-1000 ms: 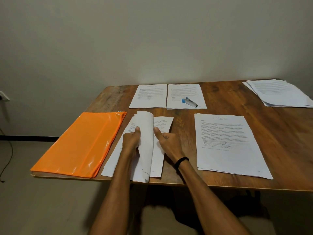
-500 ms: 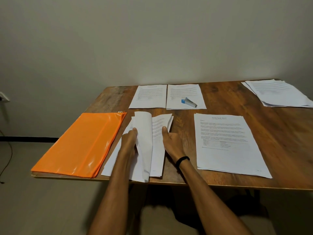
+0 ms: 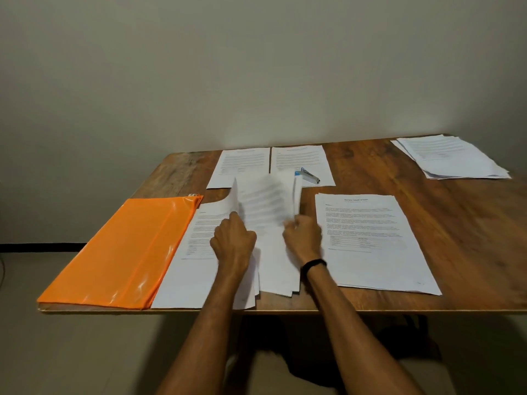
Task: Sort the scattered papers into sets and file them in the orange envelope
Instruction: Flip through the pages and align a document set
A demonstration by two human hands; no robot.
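The orange envelope (image 3: 122, 252) lies flat at the table's near left corner. Right beside it is a set of printed papers (image 3: 199, 232) that both my hands are working on. My left hand (image 3: 232, 243) holds a lifted sheet at its left edge. My right hand (image 3: 302, 238) pinches the right edge of the raised, blurred pages (image 3: 265, 206). Further sets lie apart: one (image 3: 370, 240) to the right of my hands, two (image 3: 242, 166) (image 3: 299, 158) at the back, and a loose stack (image 3: 450, 158) at the far right.
A blue and silver stapler (image 3: 308, 175) rests on the back right sheet, partly behind the raised pages. The wooden table (image 3: 470, 238) ends at a plain wall behind; its near edge runs just under my wrists. A black band sits on my right wrist.
The pages have been opened out and lifted higher; my right hand went from lying beside the set to pinching the right edge of the raised sheets. The left hand shifted slightly.
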